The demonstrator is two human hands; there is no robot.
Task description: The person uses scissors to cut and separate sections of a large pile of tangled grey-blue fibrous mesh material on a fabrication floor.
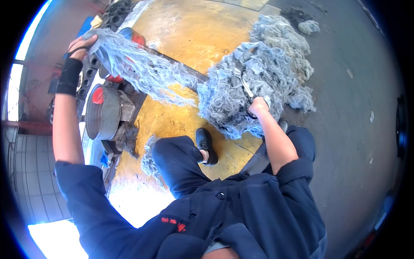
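My left hand (81,46), with a black wrist wrap, is raised at the upper left and closed on one end of a long tuft of shaggy blue-grey fibre (133,64). The tuft stretches to the right, and a few thin strands run from its loose end toward a large tangled fibre pile (226,95). My right hand (258,106) is closed round the black handles of a pair of scissors (246,86). The scissors' metal blades point away from me over the pile. Whether they are spread or together is hard to make out.
Yellow boards (189,30) lie under the pile, with dark grey floor (358,103) to the right. At left stand a round metal drum (102,113) and several dark ring-shaped parts (88,73). My black shoe (205,144) rests just before the pile. A small fibre clump (308,27) lies far right.
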